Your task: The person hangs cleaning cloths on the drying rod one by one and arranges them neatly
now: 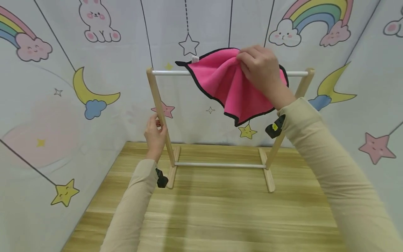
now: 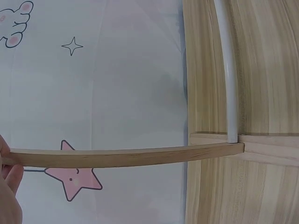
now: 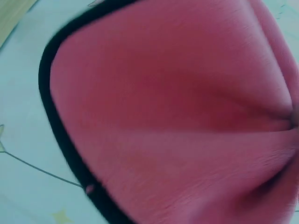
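A pink cloth [image 1: 220, 77] with black edging and a small white tag hangs in folds from my right hand [image 1: 259, 68], which pinches it near its upper middle. It covers part of the rack's white top bar [image 1: 171, 73]. In the right wrist view the pink cloth [image 3: 163, 93] fills most of the picture, and the fingers are out of sight. My left hand [image 1: 155, 134] grips the left wooden post [image 1: 170, 147] of the rack about halfway up. At the edge of the left wrist view, fingers [image 2: 14, 179] lie around that post [image 2: 117, 158].
The rack's lower white bar [image 1: 220, 165] joins two wooden feet [image 1: 269, 178] on the wood-grain tabletop [image 1: 220, 217]. The right post [image 1: 303, 84] rises behind my right forearm. A printed curtain [image 1: 126, 52] with moons, stars and rainbows stands close behind and at both sides.
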Tool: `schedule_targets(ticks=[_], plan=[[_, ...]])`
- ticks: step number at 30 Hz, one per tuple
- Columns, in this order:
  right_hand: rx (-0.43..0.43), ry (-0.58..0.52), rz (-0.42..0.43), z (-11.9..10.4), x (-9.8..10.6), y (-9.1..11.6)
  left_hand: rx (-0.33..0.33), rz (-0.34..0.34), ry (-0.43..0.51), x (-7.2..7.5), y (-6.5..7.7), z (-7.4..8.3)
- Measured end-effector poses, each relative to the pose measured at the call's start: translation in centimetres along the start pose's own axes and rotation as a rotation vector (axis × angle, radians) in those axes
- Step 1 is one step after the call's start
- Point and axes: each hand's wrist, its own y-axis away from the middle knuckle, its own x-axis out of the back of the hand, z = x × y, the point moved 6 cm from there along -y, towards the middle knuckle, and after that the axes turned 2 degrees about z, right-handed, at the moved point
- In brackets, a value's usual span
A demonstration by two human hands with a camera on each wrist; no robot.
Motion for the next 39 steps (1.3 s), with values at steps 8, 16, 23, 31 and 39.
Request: schedule_targets(ticks=[8,16,23,31,39], plan=[[-0.192,-0.151,-0.337,0.8,-2.7,1.6,-0.012,0.01,-0.003,-0.1,0.1,0.1],[-0.247,-0.203,-0.487,1.0,-3.5,2.1,-0.015,0.008,-0.01,0.0,0.3,0.1],[-0.278,-0.231,-0.487,1.4,-3.0,2.0,-0.019,0.003,-0.001,0.0,0.2,0.2],[-0.257,-0.204,-0.482,2.0,-2.5,2.2,-0.037,0.018,-0.016,0.0,0.2,0.2],[-0.236,-0.21,-0.419,2.2,-2.3,2.4,-0.025,0.016,-0.02,0.0,0.2,0.2]])
